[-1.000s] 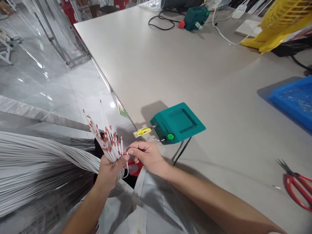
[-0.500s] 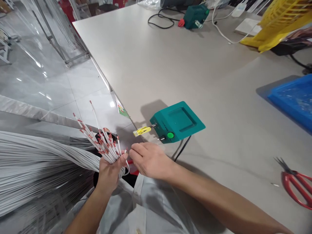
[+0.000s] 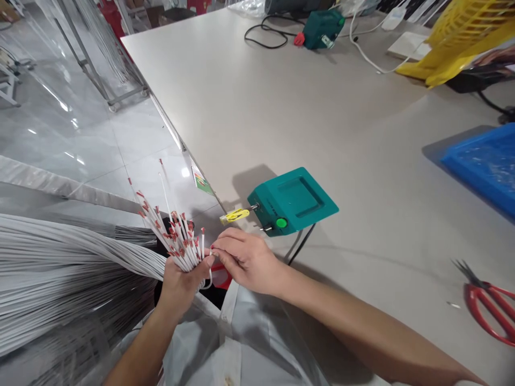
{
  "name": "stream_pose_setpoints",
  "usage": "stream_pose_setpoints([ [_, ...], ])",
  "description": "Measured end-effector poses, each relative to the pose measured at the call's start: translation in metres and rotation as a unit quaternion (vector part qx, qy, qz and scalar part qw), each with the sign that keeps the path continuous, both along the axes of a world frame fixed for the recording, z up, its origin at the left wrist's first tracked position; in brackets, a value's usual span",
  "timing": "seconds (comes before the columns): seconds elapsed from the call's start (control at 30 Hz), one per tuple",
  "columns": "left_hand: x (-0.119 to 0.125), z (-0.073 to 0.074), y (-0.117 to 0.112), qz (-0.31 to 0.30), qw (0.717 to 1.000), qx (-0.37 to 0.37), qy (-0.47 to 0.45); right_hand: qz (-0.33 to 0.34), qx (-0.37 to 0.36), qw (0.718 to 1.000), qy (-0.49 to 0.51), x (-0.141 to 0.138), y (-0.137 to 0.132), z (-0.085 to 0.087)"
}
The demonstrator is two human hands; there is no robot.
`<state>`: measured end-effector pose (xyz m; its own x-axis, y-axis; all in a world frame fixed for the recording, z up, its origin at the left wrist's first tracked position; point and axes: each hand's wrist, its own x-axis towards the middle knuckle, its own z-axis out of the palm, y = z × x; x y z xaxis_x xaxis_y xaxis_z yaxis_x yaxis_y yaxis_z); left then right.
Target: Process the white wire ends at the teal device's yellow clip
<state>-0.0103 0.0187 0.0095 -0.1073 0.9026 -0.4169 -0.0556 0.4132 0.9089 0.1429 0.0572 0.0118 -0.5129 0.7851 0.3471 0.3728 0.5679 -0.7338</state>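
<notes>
1. The left hand (image 3: pixel 179 284) was wrapped around the bundle of white wires (image 3: pixel 185 261), just below the fanned coppery ends (image 3: pixel 184 244). A firm, even grip there seemed best, so that no wire slid out of line.
2. The right hand (image 3: pixel 249 262) had its thumb and forefinger pinched together at the tip of one loose wire (image 3: pixel 210 274), which bowed out from the bundle's side. That tip was largely covered, so what the fingers did to its strands could not be told.
3. The bundle was off the table (image 3: pixel 341 139), beyond its left edge; holding it clear of that edge probably spared the ends from bending.
4. The left thumb was close beside the pinch. Bracing the wire there, with a light touch at the very end, would likely have limited fraying.
5. The green box (image 3: pixel 298 198) stood near the table's left edge, its yellow piece (image 3: pixel 236 216) pointing outward just beyond the right knuckles. Low knuckles were advisable, to avoid snagging it.
</notes>
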Motion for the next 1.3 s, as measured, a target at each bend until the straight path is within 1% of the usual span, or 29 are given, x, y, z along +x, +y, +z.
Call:
stream_pose_setpoints([
  [0.1,-0.006,-0.005,-0.001,-0.030,0.999,-0.007,0.005,0.039,0.012,0.996,-0.086,0.004,0.002,0.008],
  [0.17,-0.008,-0.003,0.000,-0.048,0.999,0.006,0.026,0.043,-0.014,0.992,-0.121,0.005,0.004,0.014],
  [0.23,-0.007,0.001,0.002,-0.051,0.997,0.018,0.056,0.033,-0.079,0.990,-0.116,0.006,0.007,0.020],
  [0.27,-0.005,0.003,0.002,-0.046,0.996,0.021,0.069,0.030,-0.132,0.986,-0.100,0.006,0.009,0.022],
  [0.3,-0.004,0.004,0.002,-0.040,0.996,0.024,0.077,0.035,-0.205,0.975,-0.077,0.006,0.012,0.022],
  [0.33,-0.003,0.004,0.002,-0.032,0.996,0.028,0.079,0.047,-0.295,0.953,-0.049,0.006,0.015,0.022],
  [0.37,-0.002,0.005,0.002,-0.025,0.996,0.034,0.078,0.063,-0.396,0.916,-0.021,0.006,0.017,0.021],
  [0.4,-0.001,0.005,0.002,-0.018,0.996,0.039,0.074,0.078,-0.494,0.866,0.007,0.006,0.019,0.019],
  [0.43,-0.001,0.004,0.002,-0.017,0.996,0.042,0.071,0.089,-0.576,0.812,0.034,0.005,0.020,0.017],
  [0.47,-0.001,0.004,0.002,-0.019,0.996,0.044,0.070,0.090,-0.632,0.768,0.057,0.005,0.019,0.015],
  [0.5,-0.002,0.004,0.002,-0.021,0.996,0.046,0.074,0.077,-0.659,0.744,0.074,0.004,0.017,0.013],
  [0.53,-0.004,0.003,0.002,-0.027,0.995,0.046,0.080,0.053,-0.658,0.746,0.086,0.004,0.014,0.011],
  [0.57,-0.005,0.003,0.003,-0.031,0.995,0.044,0.087,0.023,-0.632,0.769,0.092,0.004,0.011,0.010],
  [0.6,-0.005,0.002,0.003,-0.029,0.994,0.044,0.092,-0.004,-0.586,0.805,0.089,0.004,0.007,0.009],
  [0.67,-0.005,0.001,0.005,-0.015,0.995,0.051,0.088,-0.040,-0.444,0.893,0.065,0.005,0.001,0.007],
  [0.7,-0.004,0.001,0.006,-0.014,0.995,0.056,0.082,-0.039,-0.356,0.932,0.052,0.005,-0.001,0.007],
  [0.73,-0.003,0.000,0.007,-0.017,0.995,0.061,0.077,-0.028,-0.266,0.963,0.040,0.006,-0.002,0.006],
  [0.77,-0.001,0.001,0.007,-0.024,0.995,0.061,0.078,-0.013,-0.180,0.983,0.028,0.006,-0.002,0.005],
  [0.8,0.001,0.001,0.008,-0.036,0.995,0.057,0.077,0.002,-0.102,0.995,0.011,0.006,-0.001,0.004],
  [0.83,0.003,0.002,0.009,-0.044,0.995,0.051,0.076,0.013,-0.037,0.999,-0.011,0.006,0.000,0.003],
  [0.9,0.006,0.002,0.010,-0.051,0.996,0.039,0.069,0.020,0.048,0.996,-0.074,0.006,0.002,0.002],
  [0.97,0.007,0.000,0.011,-0.042,0.996,0.031,0.068,0.004,0.098,0.985,-0.142,0.008,0.003,0.002],
  [1.03,0.006,-0.004,0.012,-0.014,0.997,0.021,0.068,-0.017,0.145,0.971,-0.188,0.014,0.004,0.004],
  [1.07,0.005,-0.005,0.012,0.007,0.998,0.016,0.066,-0.028,0.174,0.964,-0.200,0.018,0.005,0.006],
  [1.13,0.004,-0.008,0.015,0.012,0.998,0.002,0.055,-0.051,0.232,0.948,-0.210,0.028,0.008,0.011],
  [1.17,0.004,-0.008,0.017,0.003,0.999,0.000,0.050,-0.063,0.259,0.938,-0.219,0.033,0.011,0.015],
  [1.2,0.005,-0.008,0.019,-0.001,0.999,0.001,0.046,-0.080,0.273,0.928,-0.241,0.038,0.015,0.018],
  [1.23,0.005,-0.007,0.021,-0.003,0.999,0.004,0.046,-0.094,0.272,0.915,-0.281,0.041,0.019,0.021],
  [1.3,0.008,-0.005,0.026,-0.006,0.999,0.010,0.050,-0.082,0.251,0.893,-0.365,0.045,0.027,0.027],
])
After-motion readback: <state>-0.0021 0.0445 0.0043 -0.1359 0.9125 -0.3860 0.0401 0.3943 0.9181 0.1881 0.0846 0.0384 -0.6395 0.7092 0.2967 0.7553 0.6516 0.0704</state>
